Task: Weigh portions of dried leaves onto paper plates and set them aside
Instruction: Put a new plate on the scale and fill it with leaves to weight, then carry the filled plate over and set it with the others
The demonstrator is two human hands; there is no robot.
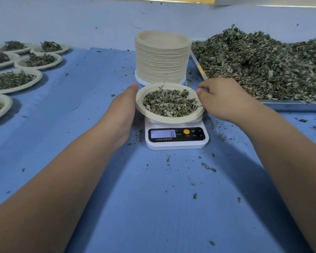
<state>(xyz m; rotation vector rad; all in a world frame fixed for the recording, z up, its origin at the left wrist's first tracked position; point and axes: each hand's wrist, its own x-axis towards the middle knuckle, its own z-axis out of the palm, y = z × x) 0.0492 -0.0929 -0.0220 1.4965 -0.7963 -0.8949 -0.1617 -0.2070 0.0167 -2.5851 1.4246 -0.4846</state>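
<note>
Eight showed on the display [162,133] of the scale [177,143], and the paper plate [171,119] sat on its platform with a loose mound of dried leaves [169,103] in the middle. You had this portion weighed, by the look of it, and you were at the lifting-off step.

Your left hand [122,110] lay along the plate's left rim, thumb straight beside the edge. The fingers ran out of sight under the plate, so I couldn't tell whether that grip was closed or just cradling. Your right hand [224,101] was at the right rim with fingers curled, and that grip looked clenched on the edge of the plate.

Next move, as I judged it: lift level with both hands, because the leaves were light and heaped near the rim, and a tilt would spill them. Then carry left across the tabletop [153,198] to the filled plates [38,60] and set it beside them. After that, a fresh plate from the stack [161,59] just behind the scale, and more from the heap [263,63] in the tray [290,105] on your right.
</note>
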